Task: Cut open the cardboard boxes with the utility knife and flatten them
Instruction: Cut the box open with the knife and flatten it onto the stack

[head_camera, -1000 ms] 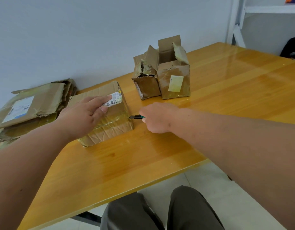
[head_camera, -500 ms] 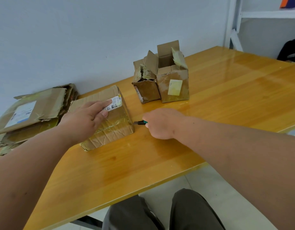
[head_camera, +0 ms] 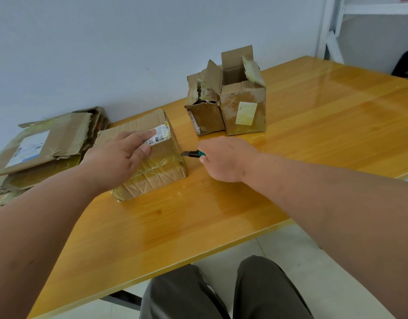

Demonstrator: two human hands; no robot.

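Knife's back at the box edge

My right hand [head_camera: 226, 158] grips the utility knife [head_camera: 192, 154], blade tip now nearer the taped box [head_camera: 161, 164]; left hand [head_camera: 120, 157] presses flat on top, so I reckon cutting's next.

A glossy orange wooden table [head_camera: 313, 125] stands against a plain pale wall [head_camera: 106, 42], white shelving [head_camera: 331, 31] beyond, tiled floor [head_camera: 302, 261] below.

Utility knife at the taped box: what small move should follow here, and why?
Probably bring the blade tip into the taped seam on the sealed box and draw it along. The right hand grips the utility knife with its blade pointing at the box's right face, seemingly just short of it, while the left hand presses the top steady.
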